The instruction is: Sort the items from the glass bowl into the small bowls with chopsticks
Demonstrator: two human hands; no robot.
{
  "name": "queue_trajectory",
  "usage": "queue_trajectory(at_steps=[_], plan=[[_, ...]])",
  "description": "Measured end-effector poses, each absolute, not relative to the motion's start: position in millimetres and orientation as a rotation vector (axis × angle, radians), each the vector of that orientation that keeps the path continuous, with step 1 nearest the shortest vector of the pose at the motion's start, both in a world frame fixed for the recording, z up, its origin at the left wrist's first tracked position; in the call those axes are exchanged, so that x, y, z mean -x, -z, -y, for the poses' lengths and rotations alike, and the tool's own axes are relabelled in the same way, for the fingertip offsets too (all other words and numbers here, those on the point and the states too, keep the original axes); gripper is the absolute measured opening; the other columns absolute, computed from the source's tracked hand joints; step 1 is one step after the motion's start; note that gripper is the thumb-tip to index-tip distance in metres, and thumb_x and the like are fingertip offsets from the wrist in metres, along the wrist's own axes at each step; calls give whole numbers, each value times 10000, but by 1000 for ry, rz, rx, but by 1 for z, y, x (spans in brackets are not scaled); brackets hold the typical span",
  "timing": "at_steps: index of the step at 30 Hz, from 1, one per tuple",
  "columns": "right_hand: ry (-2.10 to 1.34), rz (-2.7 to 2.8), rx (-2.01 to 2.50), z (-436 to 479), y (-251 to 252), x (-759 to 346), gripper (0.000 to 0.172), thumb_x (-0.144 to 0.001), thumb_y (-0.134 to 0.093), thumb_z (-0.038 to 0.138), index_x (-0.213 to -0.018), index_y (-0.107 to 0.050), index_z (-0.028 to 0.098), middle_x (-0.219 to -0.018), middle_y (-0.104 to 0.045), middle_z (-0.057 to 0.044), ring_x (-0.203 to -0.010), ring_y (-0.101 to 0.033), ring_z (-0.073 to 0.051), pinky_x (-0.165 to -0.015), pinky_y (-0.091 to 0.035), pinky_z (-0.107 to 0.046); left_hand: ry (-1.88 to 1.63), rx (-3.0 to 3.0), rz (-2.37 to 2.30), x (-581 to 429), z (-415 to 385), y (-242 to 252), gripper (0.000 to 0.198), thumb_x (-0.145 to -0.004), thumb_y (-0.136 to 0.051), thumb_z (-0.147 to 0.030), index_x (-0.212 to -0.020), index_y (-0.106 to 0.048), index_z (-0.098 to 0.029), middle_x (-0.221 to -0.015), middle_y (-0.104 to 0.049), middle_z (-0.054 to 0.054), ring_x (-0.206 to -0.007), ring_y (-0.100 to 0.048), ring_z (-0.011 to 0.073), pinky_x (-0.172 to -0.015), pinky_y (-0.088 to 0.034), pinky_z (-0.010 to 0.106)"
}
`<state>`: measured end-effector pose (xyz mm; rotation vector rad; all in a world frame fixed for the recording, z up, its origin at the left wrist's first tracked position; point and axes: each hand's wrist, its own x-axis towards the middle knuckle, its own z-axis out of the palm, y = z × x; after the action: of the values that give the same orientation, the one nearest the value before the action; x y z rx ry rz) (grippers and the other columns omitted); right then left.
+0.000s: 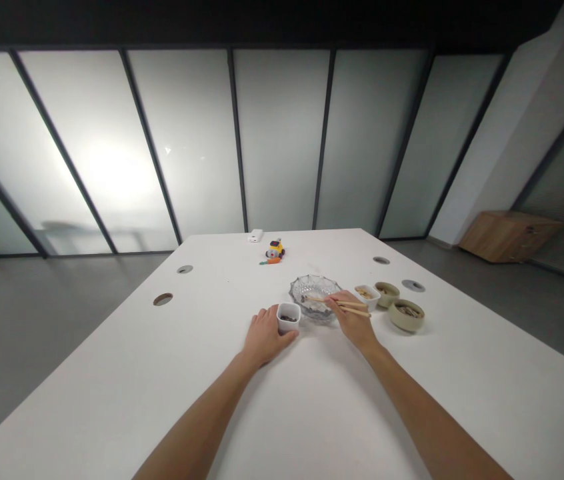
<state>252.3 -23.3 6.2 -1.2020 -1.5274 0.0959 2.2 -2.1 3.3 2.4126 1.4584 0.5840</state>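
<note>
My left hand (pixel 265 335) is wrapped round a small white square cup (pixel 289 311) standing on the table, with some dark pieces inside it. In my right hand (pixel 352 320) is a pair of wooden chopsticks (pixel 357 307), their tips pointing left over a clear cut-glass bowl (pixel 307 288). Near the tips a small dark piece (pixel 303 299) shows; whether the chopsticks pinch it I cannot tell. The glass bowl sits just right of and beyond the white cup.
Right of my right hand stand another white cup (pixel 373 298) with yellowish pieces and two olive-green bowls, the nearer bowl (pixel 407 323) holding dark pieces. Farther back lie a toy carrot (pixel 273 261), a yellow toy vehicle (pixel 276 248) and a white box (pixel 255 235). Several round holes pierce the white table (pixel 162 373).
</note>
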Motion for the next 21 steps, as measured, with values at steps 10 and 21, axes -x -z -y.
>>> queue_trajectory(at_steps=[10, 21], plan=[[-54, 1538, 1165, 23, -4, -252, 451, -980, -582, 622, -854, -756, 225, -854, -746, -72, -803, -692, -227, -764, -588, -369, -556, -2422, -1462, -2, 2, -6, 485, -871, -656, -541, -1227, -559, -226, -1229, -706, 96, -1165, -611, 321, -960, -447, 404], [138, 1492, 1196, 29, -17, -252, 428, -1034, -523, 549, -874, -765, 234, -851, -754, -76, -845, -689, -247, -811, -558, -401, -534, -2406, -1468, -2, 2, -6, 499, -863, -655, -540, -1241, -558, -229, -1239, -705, 106, -1193, -606, 331, -974, -437, 409]])
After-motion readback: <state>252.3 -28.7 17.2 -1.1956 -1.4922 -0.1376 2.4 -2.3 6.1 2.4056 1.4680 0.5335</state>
